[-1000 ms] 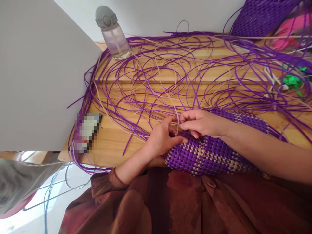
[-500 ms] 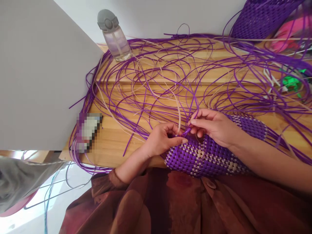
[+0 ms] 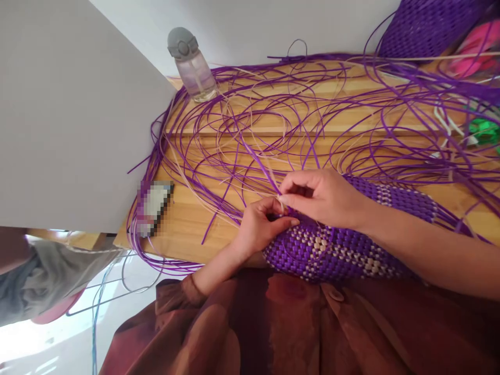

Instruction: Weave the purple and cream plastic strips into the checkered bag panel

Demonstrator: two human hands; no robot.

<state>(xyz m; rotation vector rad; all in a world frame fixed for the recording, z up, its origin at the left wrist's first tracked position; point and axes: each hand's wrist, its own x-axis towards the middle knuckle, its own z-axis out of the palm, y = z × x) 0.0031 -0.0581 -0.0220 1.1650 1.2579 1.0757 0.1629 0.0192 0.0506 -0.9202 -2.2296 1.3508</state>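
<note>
A half-woven purple and cream basket (image 3: 344, 250) lies on its side at the near edge of a wooden table (image 3: 187, 213), against my lap. My left hand (image 3: 260, 226) grips the basket's left rim, thumb pressed on the weave. My right hand (image 3: 318, 195) is just above it, fingers pinched on a thin strand (image 3: 269, 179) that rises from the rim. Loose purple and cream strands (image 3: 297, 120) spread in loops across the table behind both hands.
A clear bottle with a grey cap (image 3: 191, 65) stands at the table's far left corner. A blurred flat object (image 3: 154, 205) lies near the left edge. A purple woven piece (image 3: 425, 23), pink material (image 3: 472, 49) and something green (image 3: 484, 130) sit at the far right.
My right hand has moved left along the rim and now pinches a strand close above my left hand. The left hand has stayed on the rim. The view shifted slightly.
</note>
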